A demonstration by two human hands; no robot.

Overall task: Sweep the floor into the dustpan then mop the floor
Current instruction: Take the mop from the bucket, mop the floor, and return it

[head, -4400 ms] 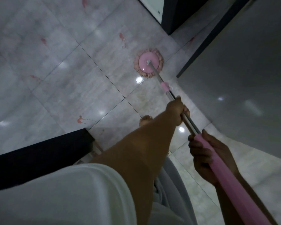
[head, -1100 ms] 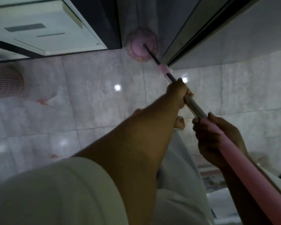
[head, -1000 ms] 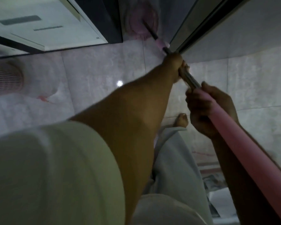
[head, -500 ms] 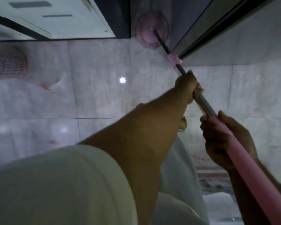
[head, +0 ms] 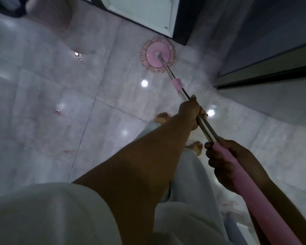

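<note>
**Two hands hold the pink mop**

The mop head (head: 157, 57) is round and pink, with a fringe all round it. It lies flat on the floor (head: 42, 106), up at 12 o'clock in the view, near the foot of a white cabinet (head: 145, 13). The mop pole (head: 206, 127) runs from the middle of the mop head down toward 5 o'clock. A small pink clip (head: 177, 84) sits on the pole, between the mop head and the hands.

The left hand (head: 191, 112) holds the shiny metal part of the pole, and its fingers (head: 200, 110) are curled tight round it. The right hand is lower (head: 224, 163), at 4 o'clock from the left one. It is wrapped round the top of the thick pink grip (head: 251, 190). The two hands are near each other but do not touch.

One bare foot (head: 162, 117) stands on the tiles at 9 o'clock from the left hand. The other foot (head: 196, 147) is at 9 o'clock from the right hand.

A blurry pink basket (head: 49, 16) is at 10 o'clock. A dark frame (head: 265, 75) is at 2 o'clock. Small red marks (head: 57, 113) dot the floor at 9 o'clock.
</note>
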